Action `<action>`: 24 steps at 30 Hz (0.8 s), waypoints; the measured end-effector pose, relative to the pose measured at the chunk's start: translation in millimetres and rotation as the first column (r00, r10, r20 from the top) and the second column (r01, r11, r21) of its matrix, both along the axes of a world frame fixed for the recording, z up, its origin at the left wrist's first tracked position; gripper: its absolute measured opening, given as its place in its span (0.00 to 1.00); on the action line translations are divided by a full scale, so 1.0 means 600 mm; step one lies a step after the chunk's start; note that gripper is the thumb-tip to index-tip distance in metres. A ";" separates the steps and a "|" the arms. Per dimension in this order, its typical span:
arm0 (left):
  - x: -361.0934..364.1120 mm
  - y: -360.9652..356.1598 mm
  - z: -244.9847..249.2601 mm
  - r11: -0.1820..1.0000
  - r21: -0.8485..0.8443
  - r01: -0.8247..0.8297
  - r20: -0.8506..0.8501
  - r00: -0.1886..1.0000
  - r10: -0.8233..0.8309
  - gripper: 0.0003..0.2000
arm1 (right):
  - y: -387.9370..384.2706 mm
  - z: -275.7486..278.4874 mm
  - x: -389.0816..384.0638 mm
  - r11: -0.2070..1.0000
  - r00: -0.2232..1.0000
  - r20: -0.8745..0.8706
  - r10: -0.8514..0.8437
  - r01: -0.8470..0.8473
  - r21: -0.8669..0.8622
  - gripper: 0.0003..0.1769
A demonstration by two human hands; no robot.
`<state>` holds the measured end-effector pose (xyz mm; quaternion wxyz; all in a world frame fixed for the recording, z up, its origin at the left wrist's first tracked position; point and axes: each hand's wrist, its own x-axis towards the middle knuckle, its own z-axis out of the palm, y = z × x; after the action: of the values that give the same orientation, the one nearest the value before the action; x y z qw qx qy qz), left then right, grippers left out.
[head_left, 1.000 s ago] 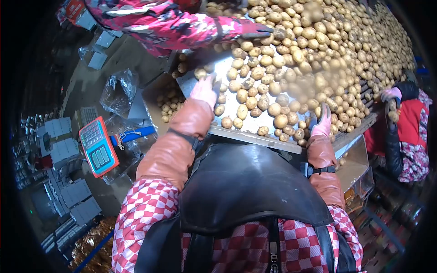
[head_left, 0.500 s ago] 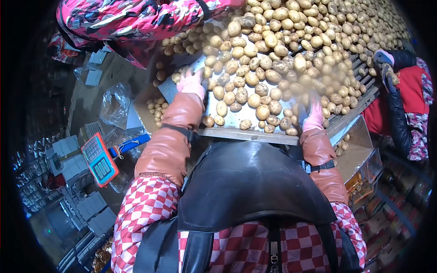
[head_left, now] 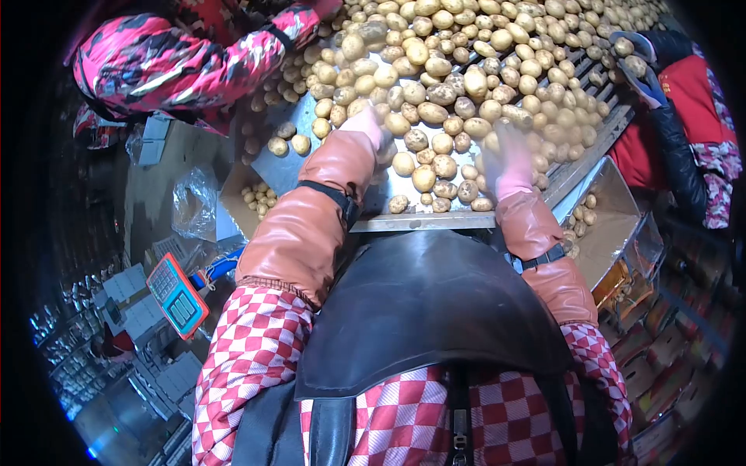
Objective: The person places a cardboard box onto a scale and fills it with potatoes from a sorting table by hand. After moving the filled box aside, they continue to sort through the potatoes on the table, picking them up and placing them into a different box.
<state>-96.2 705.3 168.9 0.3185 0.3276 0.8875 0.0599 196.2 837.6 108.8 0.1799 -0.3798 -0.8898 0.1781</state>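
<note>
Many potatoes [head_left: 423, 178] lie on a pale metal sorting table [head_left: 381, 200] in front of me. My left hand [head_left: 365, 128], in a pink glove, is among the potatoes on the table's left side, its back towards me and its fingers mostly hidden. My right hand [head_left: 509, 161], gloved likewise, is next to potatoes at the right and smeared by motion. Whether either hand grips a potato does not show. Brown sleeve covers [head_left: 284, 233] wrap both my forearms.
A person in a pink camouflage sleeve [head_left: 186, 66] reaches in from the left. At the right, another person's gloved hand [head_left: 639, 70] is by a potato. Cardboard boxes with potatoes [head_left: 583, 216] flank the table. A red-rimmed scale [head_left: 178, 295] stands lower left.
My left hand has moved right and inward over the potatoes. Fewer potatoes lie near the front edge. The camouflage sleeve has drawn back left, and the view has shifted a little.
</note>
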 end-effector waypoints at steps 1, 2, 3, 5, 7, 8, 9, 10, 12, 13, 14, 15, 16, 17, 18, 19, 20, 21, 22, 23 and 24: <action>0.002 -0.001 0.005 1.000 0.000 0.011 0.002 1.000 -0.011 0.36 | 0.001 -0.003 0.000 1.000 1.000 0.003 -0.007 0.007 0.016 0.41; 0.004 -0.006 0.010 0.999 0.032 -0.002 -0.016 1.000 0.003 0.36 | -0.003 -0.006 0.002 0.999 1.000 0.006 -0.013 0.013 0.032 0.42; 0.007 -0.012 0.016 0.998 0.060 -0.018 -0.029 0.999 0.020 0.36 | -0.013 0.020 0.001 0.996 0.997 0.048 -0.062 0.058 0.069 0.37; 0.017 -0.035 0.055 0.986 0.137 -0.098 -0.005 0.995 0.100 0.29 | -0.016 0.043 -0.004 0.997 0.999 -0.049 -0.006 0.010 0.076 0.32; 0.020 -0.099 0.058 0.928 0.350 -0.128 -0.094 0.981 0.171 0.21 | -0.027 0.082 -0.027 0.995 0.989 -0.114 0.097 -0.092 0.044 0.21; 0.022 -0.141 0.064 0.888 0.443 -0.124 -0.143 0.968 0.206 0.19 | -0.032 0.082 -0.037 0.986 0.962 -0.218 0.162 -0.164 0.010 0.20; 0.005 -0.191 0.052 0.854 0.498 -0.149 -0.150 0.956 0.254 0.17 | -0.037 0.085 -0.053 0.980 0.966 -0.176 0.190 -0.198 -0.027 0.19; -0.006 -0.239 0.053 0.845 0.519 -0.130 -0.257 0.919 0.299 0.18 | -0.044 0.089 -0.071 0.971 0.966 -0.137 0.218 -0.229 -0.067 0.19; -0.060 -0.346 0.014 0.826 0.520 -0.217 -0.284 0.868 0.407 0.18 | -0.066 0.144 -0.111 0.954 0.973 0.069 0.220 -0.199 -0.226 0.19; -0.071 -0.374 0.013 0.823 0.470 -0.320 -0.330 0.801 0.500 0.19 | -0.073 0.133 -0.128 0.950 0.956 0.159 0.245 -0.205 -0.234 0.20; -0.088 -0.400 0.009 0.823 0.372 -0.430 -0.297 0.785 0.544 0.21 | -0.079 0.111 -0.143 0.947 0.930 0.248 0.271 -0.212 -0.240 0.21; -0.087 -0.410 -0.002 0.877 0.347 -0.333 -0.380 0.805 0.456 0.21 | -0.091 0.090 -0.157 0.952 0.901 0.322 0.291 -0.237 -0.197 0.22; -0.089 -0.415 -0.011 0.919 0.317 -0.233 -0.458 0.811 0.364 0.21 | -0.091 0.074 -0.163 0.951 0.900 0.323 0.294 -0.242 -0.190 0.22; -0.078 -0.394 0.002 0.920 0.375 -0.111 -0.425 0.862 0.277 0.21 | -0.091 0.070 -0.170 0.947 0.905 0.315 0.287 -0.219 -0.234 0.21; -0.053 -0.357 0.021 0.900 0.435 0.008 -0.397 0.899 0.184 0.20 | -0.091 0.070 -0.176 0.941 0.909 0.310 0.280 -0.195 -0.278 0.21; -0.022 -0.318 0.034 0.887 0.461 0.019 -0.257 0.960 0.113 0.18 | -0.082 0.076 -0.184 0.924 0.898 0.345 0.272 -0.144 -0.355 0.21; 0.005 -0.279 0.036 0.871 0.491 0.027 -0.113 0.993 0.033 0.15 | -0.083 0.079 -0.180 0.926 0.895 0.353 0.274 -0.146 -0.349 0.21; 0.019 -0.257 -0.014 0.796 0.550 0.254 -0.185 0.966 -0.180 0.16 | -0.079 0.083 -0.177 0.918 0.913 0.304 0.273 -0.153 -0.365 0.20; 0.060 -0.205 0.044 0.853 0.443 0.274 -0.047 0.958 -0.284 0.20 | -0.071 0.085 -0.172 0.911 0.929 0.253 0.270 -0.162 -0.378 0.19; 0.071 -0.182 0.038 0.728 0.452 0.515 -0.208 0.855 -0.476 0.22 | -0.071 0.057 -0.158 0.928 0.972 0.091 0.215 -0.174 -0.328 0.16; 0.095 -0.143 0.035 0.782 0.383 0.492 -0.089 0.862 -0.499 0.21 | -0.076 0.068 -0.152 0.955 0.987 0.001 0.162 -0.157 -0.252 0.15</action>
<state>-39.0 619.6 189.8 0.2583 0.6055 0.7370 0.1536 105.2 792.1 149.9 0.1060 -0.3284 -0.8897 0.2990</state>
